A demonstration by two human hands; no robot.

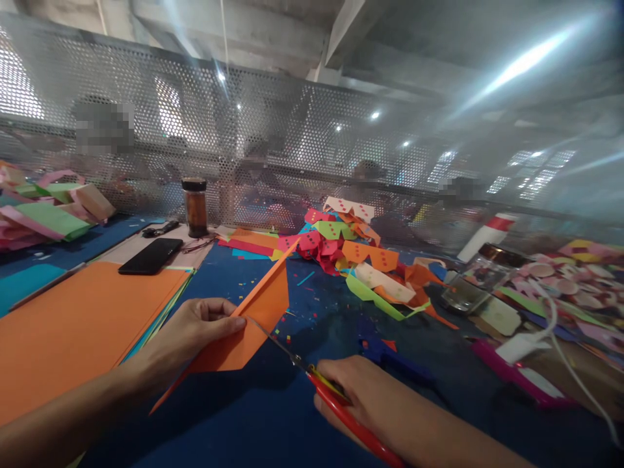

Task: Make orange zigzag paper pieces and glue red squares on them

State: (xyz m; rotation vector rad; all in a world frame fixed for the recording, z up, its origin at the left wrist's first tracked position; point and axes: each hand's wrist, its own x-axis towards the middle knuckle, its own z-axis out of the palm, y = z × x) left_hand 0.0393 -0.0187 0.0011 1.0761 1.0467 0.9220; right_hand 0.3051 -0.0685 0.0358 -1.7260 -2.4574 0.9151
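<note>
My left hand (pixel 212 322) pinches a folded sheet of orange paper (pixel 266 302) between thumb and fingers, holding it above the blue tabletop (pixel 185 422). The paper tapers to points at both ends. In my right hand (pixel 358 393) is a pair of scissors (pixel 331 400) with red and yellow handles. The blades reach the orange paper close to my left thumb. Whether they have cut into it cannot be told. Tiny coloured paper bits lie on the table beyond the scissors.
Cut coloured paper strips (pixel 370 253) are heaped at the centre back. Left are orange sheets (pixel 92 312), a black phone (pixel 151 256) and a dark jar (pixel 195 208). Right are a blue glue gun (pixel 394 357), a glass jar (pixel 468 289) and a white cable (pixel 580 374). Perforated metal screen (pixel 292 143) stands behind.
</note>
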